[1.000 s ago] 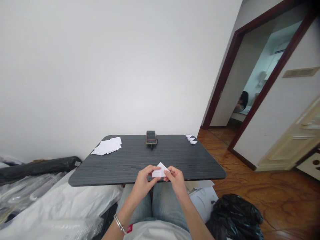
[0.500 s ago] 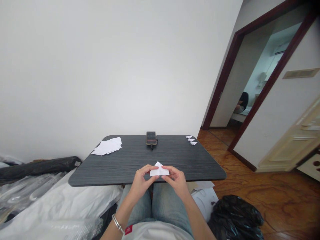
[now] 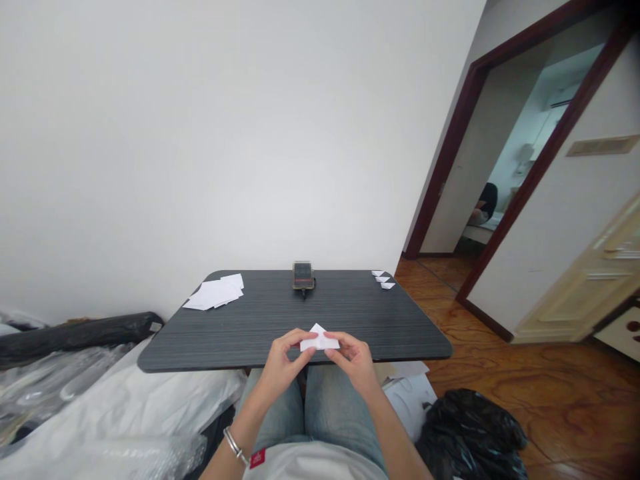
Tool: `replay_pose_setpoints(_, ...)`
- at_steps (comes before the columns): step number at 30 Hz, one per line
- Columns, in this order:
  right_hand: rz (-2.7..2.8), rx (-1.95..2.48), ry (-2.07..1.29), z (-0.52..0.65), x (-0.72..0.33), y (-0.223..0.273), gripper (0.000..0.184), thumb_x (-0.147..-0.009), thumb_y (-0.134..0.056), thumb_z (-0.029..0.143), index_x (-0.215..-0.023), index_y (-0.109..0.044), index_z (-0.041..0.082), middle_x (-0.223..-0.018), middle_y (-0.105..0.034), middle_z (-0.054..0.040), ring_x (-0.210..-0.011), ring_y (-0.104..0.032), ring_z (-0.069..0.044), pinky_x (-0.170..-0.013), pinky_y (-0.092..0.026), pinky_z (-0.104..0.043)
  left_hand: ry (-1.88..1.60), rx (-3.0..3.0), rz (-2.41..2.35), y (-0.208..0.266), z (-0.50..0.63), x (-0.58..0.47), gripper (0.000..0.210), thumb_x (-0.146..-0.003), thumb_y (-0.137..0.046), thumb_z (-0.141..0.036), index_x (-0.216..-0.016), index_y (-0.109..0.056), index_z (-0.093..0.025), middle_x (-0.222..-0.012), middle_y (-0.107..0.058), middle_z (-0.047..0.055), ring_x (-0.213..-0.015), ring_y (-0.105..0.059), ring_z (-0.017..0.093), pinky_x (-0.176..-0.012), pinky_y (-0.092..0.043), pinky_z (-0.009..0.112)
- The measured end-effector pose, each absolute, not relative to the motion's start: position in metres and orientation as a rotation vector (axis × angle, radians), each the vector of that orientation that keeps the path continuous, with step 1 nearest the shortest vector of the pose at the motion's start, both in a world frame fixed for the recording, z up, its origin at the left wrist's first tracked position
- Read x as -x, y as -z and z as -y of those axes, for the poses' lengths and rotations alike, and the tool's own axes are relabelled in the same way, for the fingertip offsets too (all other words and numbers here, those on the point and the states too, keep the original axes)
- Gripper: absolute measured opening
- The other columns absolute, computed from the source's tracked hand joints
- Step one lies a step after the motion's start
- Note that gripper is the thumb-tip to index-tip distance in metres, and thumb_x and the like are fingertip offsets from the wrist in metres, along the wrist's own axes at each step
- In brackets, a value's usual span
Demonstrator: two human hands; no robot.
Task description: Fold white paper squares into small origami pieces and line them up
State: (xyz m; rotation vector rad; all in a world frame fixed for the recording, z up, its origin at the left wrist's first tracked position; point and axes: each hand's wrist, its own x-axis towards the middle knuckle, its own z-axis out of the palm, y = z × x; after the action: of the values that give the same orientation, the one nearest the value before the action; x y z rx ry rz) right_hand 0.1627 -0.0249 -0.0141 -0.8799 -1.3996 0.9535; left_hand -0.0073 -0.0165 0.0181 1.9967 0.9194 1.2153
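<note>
Between my two hands is a small folded piece of white paper, with a pointed top and a straight lower edge. My left hand pinches its left end between thumb and fingers. At the right end, my right hand grips it the same way. Both hands are over the front edge of the dark table. The fingertips cover parts of the paper's sides.
White paper sheets lie in a loose pile at the table's left. A phone-like device stands at the back middle with a cable. Three small folded papers sit at the back right. A black plastic bag rests on the floor.
My thumbs have shifted slightly upward on the lower edge of the folded paper. Otherwise both hands and the paper stay nearly in place.
</note>
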Motion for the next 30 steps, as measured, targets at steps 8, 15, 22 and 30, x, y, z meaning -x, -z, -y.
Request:
replay_pose_setpoints(8, 1.313, 0.88, -0.987, 0.029, -0.152, 0.009, 0.025, -0.069, -0.064, 0.025, -0.093, -0.064, 0.018, -0.09, -0.066, -0.0064, -0.079, -0.061, -0.019, -0.064, -0.049, -0.027, -1.25, -2.058, -0.986, -0.013, 0.016, 0.006, 0.021, -0.079, -0.054, -0.027, -0.091, -0.067, -0.017, -0.079, -0.066, 0.006, -0.069, -0.057, 0.016, -0.066, -0.042, 0.026)
replay_pose_setpoints(15, 1.276, 0.905, -1.081, 0.021, -0.157, 0.019, 0.017, -0.067, -0.061, 0.021, -0.082, -0.068, 0.017, -0.071, -0.066, -0.0019, -0.059, -0.057, -0.014, -0.053, -0.046, -0.023, -1.189, -2.075, -0.992, -0.012, 0.014, 0.008, 0.021, -0.079, -0.054, -0.027, -0.091, -0.068, -0.018, -0.08, -0.067, 0.006, -0.073, -0.059, 0.017, -0.069, -0.043, 0.026)
replay_pose_setpoints(22, 1.263, 0.879, -1.1, 0.018, -0.158, 0.021, 0.015, -0.066, -0.063, 0.021, -0.079, -0.068, 0.017, -0.072, -0.069, -0.0023, -0.064, -0.062, -0.016, -0.059, -0.047, -0.026, -1.148, -2.072, -0.897, -0.013, 0.013, 0.009, 0.024, -0.072, -0.062, -0.025, -0.094, -0.066, -0.017, -0.082, -0.065, 0.006, -0.074, -0.058, 0.017, -0.07, -0.043, 0.026)
replay_pose_setpoints(30, 1.262, 0.87, -1.087, 0.025, -0.153, 0.012, 0.01, -0.068, -0.064, 0.024, -0.074, -0.064, 0.017, -0.064, -0.068, -0.0011, -0.059, -0.061, -0.016, -0.057, -0.044, -0.025, -1.118, -1.757, -0.805, -0.008, 0.008, 0.008, 0.021, -0.076, -0.056, -0.024, -0.093, -0.065, -0.015, -0.084, -0.061, 0.007, -0.078, -0.056, 0.016, -0.07, -0.044, 0.025)
